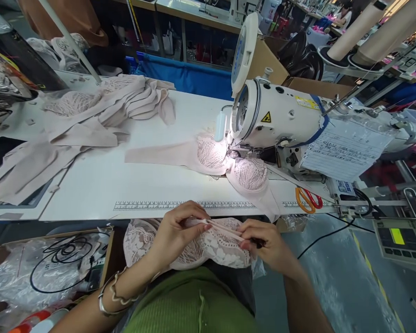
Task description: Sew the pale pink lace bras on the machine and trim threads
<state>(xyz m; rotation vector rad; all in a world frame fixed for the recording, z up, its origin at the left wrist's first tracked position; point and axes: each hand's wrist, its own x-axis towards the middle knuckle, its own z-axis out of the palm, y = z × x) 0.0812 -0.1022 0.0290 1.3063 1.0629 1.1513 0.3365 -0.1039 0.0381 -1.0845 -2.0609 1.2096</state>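
Note:
Over my lap lies a pale pink lace bra (225, 252), below the table's front edge. A narrow pale strap (225, 230) stretches between my two hands above the lace. My left hand (180, 233) pinches its left end between thumb and finger. At the other end my right hand (265, 243) has its fingers closed on the strap; something small and dark shows in that palm, too hidden to name. On the table, another pink bra (249, 175) lies with its middle under the needle area of the white sewing machine (273, 106), lit by a lamp.
Stacked pink bra pieces (100, 120) spread over the table's left side. A printed ruler (152, 206) runs along the front edge. Orange- and red-handled scissors (305, 200) lie at the right, near a paper sheet (345, 145). A box with plastic and cables (55, 263) stands lower left.

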